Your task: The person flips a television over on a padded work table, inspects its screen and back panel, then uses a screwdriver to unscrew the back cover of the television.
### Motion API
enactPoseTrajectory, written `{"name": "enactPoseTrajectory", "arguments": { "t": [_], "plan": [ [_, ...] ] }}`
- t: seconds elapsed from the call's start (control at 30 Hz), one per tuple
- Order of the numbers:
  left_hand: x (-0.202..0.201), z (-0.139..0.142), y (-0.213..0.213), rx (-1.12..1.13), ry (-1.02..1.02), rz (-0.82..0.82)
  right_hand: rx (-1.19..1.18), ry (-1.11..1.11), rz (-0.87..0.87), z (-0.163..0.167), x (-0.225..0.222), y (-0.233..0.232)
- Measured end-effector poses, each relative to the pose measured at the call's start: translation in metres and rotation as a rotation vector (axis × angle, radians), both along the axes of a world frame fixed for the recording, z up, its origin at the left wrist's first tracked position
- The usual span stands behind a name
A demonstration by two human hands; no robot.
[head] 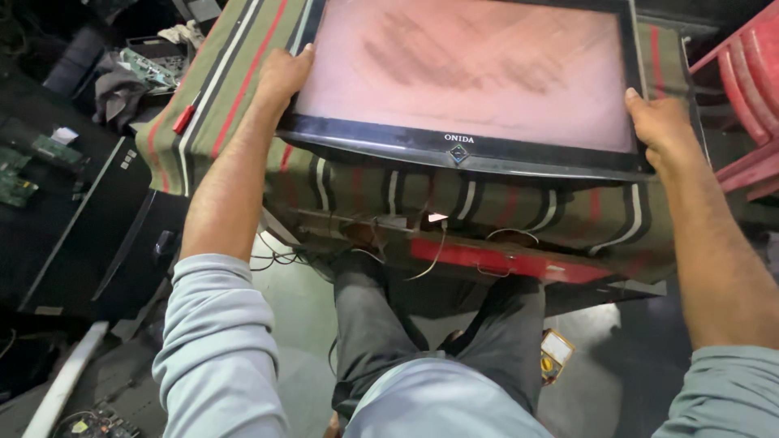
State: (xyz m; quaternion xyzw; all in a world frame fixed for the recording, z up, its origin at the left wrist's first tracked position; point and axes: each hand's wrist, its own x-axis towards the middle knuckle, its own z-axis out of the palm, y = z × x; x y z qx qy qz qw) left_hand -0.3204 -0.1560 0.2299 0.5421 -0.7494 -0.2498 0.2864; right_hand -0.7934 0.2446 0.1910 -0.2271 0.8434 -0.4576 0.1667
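1. Far left, circuit boards (16, 174) lie on dark cabinets, well apart from the hands; a grey rag (118, 93) sits further back.
2. The left hand (280, 77) is closed around the left edge of the TV (466, 77), fingers curled over the bezel near the upper left, thumb side on the striped cloth (219, 89).
3. The TV lies screen-up on the cloth-covered table, straight ahead of the person. Its long axis runs left to right, spanning the gap between the two hands. The dusty screen glows pinkish.
4. The right hand (661, 122) clasps the right edge lower down, near the bottom corner, so it is the nearer hand; the left reaches further forward.
5. Below the table edge hang loose wires (438, 247); a yellow meter (554, 357) lies on the floor by the person's knee.
6. Far right, red plastic chairs (751, 89) stand just beside the table.
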Motion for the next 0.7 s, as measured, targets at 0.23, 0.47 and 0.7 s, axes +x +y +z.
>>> {"name": "enactPoseTrajectory", "arguments": {
  "t": [0.23, 0.47, 0.7],
  "plan": [
    [-0.002, -0.001, -0.003, 0.081, 0.002, -0.014, 0.07, 0.001, -0.033, 0.003, 0.001, -0.001],
    [-0.004, -0.001, -0.004, 0.041, -0.048, -0.009, 0.014, -0.019, 0.018, -0.005, -0.012, -0.007],
    [-0.002, -0.001, -0.009, 0.058, -0.038, -0.059, 0.172, -0.007, -0.063, 0.001, -0.012, -0.006]
  ]
}}
